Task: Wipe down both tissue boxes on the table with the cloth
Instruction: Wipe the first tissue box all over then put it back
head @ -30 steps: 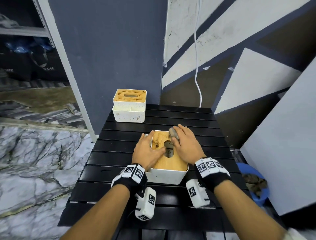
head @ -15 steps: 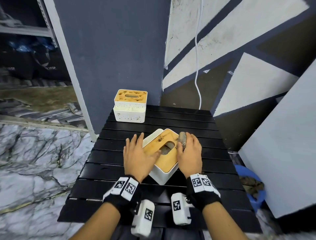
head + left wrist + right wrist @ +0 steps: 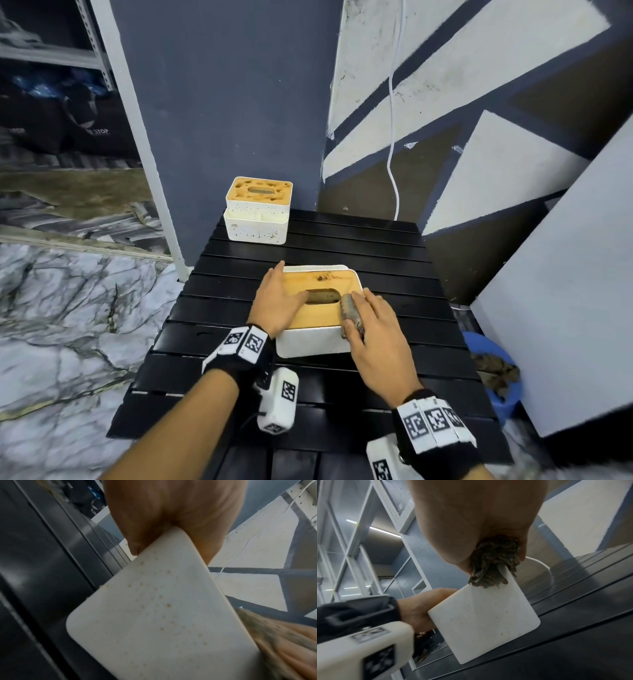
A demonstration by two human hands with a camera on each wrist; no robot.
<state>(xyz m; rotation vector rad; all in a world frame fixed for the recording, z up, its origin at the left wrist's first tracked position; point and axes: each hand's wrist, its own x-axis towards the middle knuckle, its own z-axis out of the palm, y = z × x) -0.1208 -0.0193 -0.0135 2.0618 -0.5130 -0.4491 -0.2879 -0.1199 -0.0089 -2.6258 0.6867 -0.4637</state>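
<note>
White tissue box (image 3: 313, 342), tan wood lid; black slatted table (image 3: 376, 246).

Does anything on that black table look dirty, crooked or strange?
Yes. The near tissue box has a dark smudge on its wooden lid's far edge and brownish specks on its white side. The far tissue box is speckled too. The cloth itself looks grimy.

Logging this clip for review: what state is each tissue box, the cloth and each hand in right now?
Near white tissue box with wooden lid: flat on the black slatted table, lid on, dark smear at the far lid edge.
Far white speckled tissue box with wooden lid: upright at the table's far left corner, untouched.
Brownish wadded cloth: pressed on the near box's right edge.
Left hand: resting flat on the lid's left side.
Right hand: holding the cloth.
</note>
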